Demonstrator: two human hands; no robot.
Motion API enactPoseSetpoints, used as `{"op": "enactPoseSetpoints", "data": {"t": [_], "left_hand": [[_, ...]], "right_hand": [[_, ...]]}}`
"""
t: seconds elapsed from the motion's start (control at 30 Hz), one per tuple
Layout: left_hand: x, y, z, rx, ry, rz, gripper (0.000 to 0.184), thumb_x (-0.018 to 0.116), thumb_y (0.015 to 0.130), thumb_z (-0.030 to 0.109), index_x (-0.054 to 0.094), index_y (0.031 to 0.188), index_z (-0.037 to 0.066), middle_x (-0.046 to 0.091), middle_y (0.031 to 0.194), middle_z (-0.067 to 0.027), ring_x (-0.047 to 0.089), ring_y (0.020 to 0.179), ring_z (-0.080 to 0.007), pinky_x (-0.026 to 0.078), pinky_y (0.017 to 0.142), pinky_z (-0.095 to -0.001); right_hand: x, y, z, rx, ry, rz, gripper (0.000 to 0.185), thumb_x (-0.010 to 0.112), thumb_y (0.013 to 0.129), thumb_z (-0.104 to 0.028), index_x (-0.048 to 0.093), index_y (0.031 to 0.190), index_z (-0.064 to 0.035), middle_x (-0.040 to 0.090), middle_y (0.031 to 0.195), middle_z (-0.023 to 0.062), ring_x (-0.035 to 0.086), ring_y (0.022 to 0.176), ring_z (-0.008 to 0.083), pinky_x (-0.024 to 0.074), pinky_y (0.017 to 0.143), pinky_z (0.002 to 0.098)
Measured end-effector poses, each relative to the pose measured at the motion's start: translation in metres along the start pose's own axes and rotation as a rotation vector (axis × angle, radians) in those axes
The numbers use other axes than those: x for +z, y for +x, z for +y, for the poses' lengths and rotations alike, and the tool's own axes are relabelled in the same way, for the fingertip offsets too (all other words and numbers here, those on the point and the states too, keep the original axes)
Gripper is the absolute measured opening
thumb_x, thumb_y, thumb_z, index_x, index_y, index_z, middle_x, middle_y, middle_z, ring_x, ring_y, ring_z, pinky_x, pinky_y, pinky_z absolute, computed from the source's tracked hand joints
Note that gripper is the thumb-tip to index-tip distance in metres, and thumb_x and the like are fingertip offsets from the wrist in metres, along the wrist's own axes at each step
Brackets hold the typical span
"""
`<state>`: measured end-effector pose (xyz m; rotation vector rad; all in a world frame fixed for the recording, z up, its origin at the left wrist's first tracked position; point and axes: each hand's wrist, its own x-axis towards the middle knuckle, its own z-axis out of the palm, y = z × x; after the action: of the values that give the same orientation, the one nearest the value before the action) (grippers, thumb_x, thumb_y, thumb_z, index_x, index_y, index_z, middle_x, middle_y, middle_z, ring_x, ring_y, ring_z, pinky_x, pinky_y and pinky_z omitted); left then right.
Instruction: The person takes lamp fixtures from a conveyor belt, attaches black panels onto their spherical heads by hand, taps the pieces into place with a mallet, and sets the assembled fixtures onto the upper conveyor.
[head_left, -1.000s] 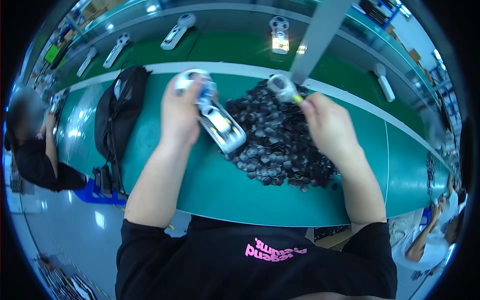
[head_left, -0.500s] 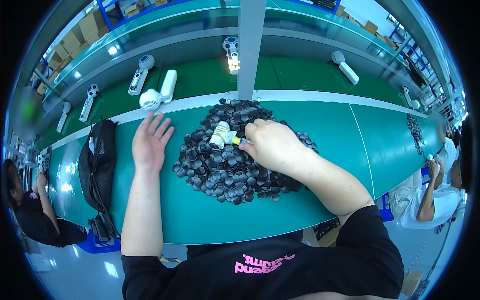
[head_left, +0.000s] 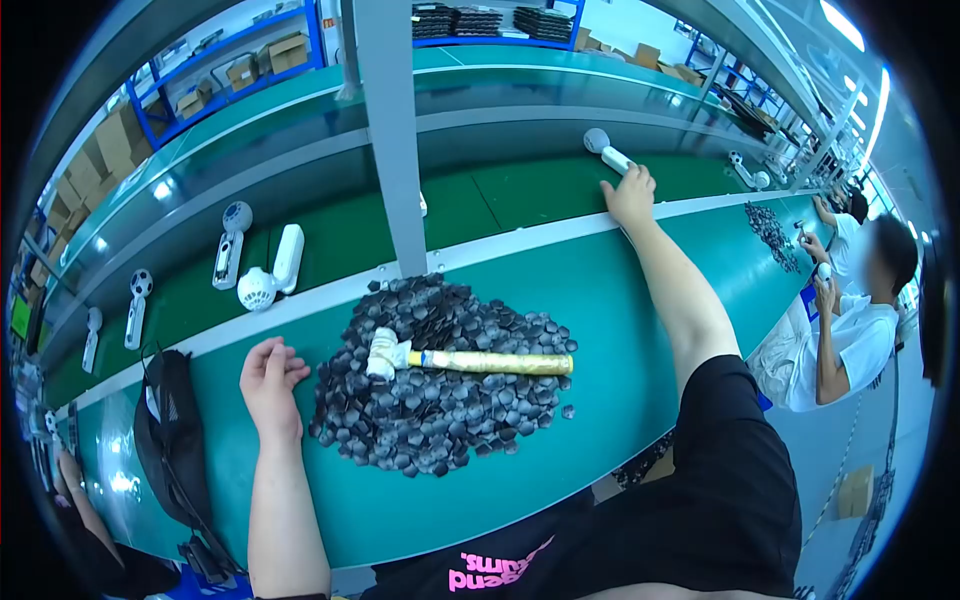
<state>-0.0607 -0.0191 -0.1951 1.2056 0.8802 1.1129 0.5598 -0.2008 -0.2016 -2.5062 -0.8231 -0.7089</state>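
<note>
My right hand (head_left: 632, 197) is stretched far across the bench, fingers apart, at the handle end of a white handheld fan (head_left: 612, 155) on the green belt. Whether the fingertips touch the handle I cannot tell. My left hand (head_left: 272, 385) hovers over the bench left of the pile, fingers loosely bent and nothing in it. Between the arms lies a mallet (head_left: 490, 362) with a white wrapped head and a yellow handle. It rests flat on a heap of small black pentagonal pieces (head_left: 430, 425).
More white fans (head_left: 232, 245) lie along the belt (head_left: 480, 215) behind a pale rail. A grey post (head_left: 390, 140) rises behind the heap. At left lies a black mesh bag (head_left: 170, 430) with a cable. A co-worker (head_left: 850, 330) sits at right beside another black heap (head_left: 770, 235).
My right hand has let go of the mallet and reached away to the fan on the belt. The mallet lies on the heap. My left fingers have curled a little, and the view has turned right.
</note>
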Motion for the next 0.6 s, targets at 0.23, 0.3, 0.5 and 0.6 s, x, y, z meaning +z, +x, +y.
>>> {"op": "enactPoseSetpoints", "data": {"t": [0.23, 0.3, 0.5, 0.6], "left_hand": [[0.0, 0.001, 0.007, 0.056, 0.155, -0.018, 0.021, 0.061, 0.101, 0.017, 0.061, 0.115, 0.001, 0.063, 0.092, -0.0058, 0.062, 0.078, -0.0129, 0.056, 0.065, -0.0267], [-0.001, -0.002, 0.009, 0.055, 0.173, 0.01, 0.018, 0.06, 0.102, 0.017, 0.061, 0.113, 0.002, 0.062, 0.09, -0.0049, 0.062, 0.077, -0.0122, 0.055, 0.064, -0.0254], [-0.007, -0.006, 0.011, 0.075, 0.16, -0.001, 0.016, 0.06, 0.102, 0.017, 0.062, 0.11, 0.003, 0.063, 0.089, -0.0039, 0.062, 0.076, -0.0112, 0.054, 0.063, -0.0243], [-0.006, -0.007, 0.016, 0.087, 0.151, -0.008, 0.015, 0.06, 0.102, 0.017, 0.062, 0.109, 0.004, 0.063, 0.089, -0.0035, 0.061, 0.074, -0.0107, 0.053, 0.062, -0.0243]], "right_hand": [[0.036, 0.028, 0.052, 0.155, 0.078, 0.205, 0.093, 0.081, 0.08, -0.04, 0.036, 0.15, 0.001, 0.047, 0.142, 0.0283, 0.049, 0.126, 0.0461, 0.0399, 0.109, 0.0525], [0.015, 0.026, 0.048, 0.284, 0.146, 0.013, 0.097, 0.079, 0.08, -0.048, 0.035, 0.152, -0.0005, 0.044, 0.147, 0.0274, 0.044, 0.132, 0.0467, 0.0377, 0.111, 0.051], [0.003, 0.016, 0.037, 0.176, 0.024, -0.038, 0.08, 0.076, 0.083, -0.046, 0.046, 0.147, -0.0087, 0.058, 0.134, 0.0203, 0.053, 0.125, 0.042, 0.0421, 0.106, 0.0494], [0.005, 0.019, 0.034, 0.173, 0.036, -0.088, 0.067, 0.074, 0.085, -0.041, 0.053, 0.141, -0.0099, 0.063, 0.126, 0.0172, 0.057, 0.12, 0.039, 0.0457, 0.101, 0.0489]]}}
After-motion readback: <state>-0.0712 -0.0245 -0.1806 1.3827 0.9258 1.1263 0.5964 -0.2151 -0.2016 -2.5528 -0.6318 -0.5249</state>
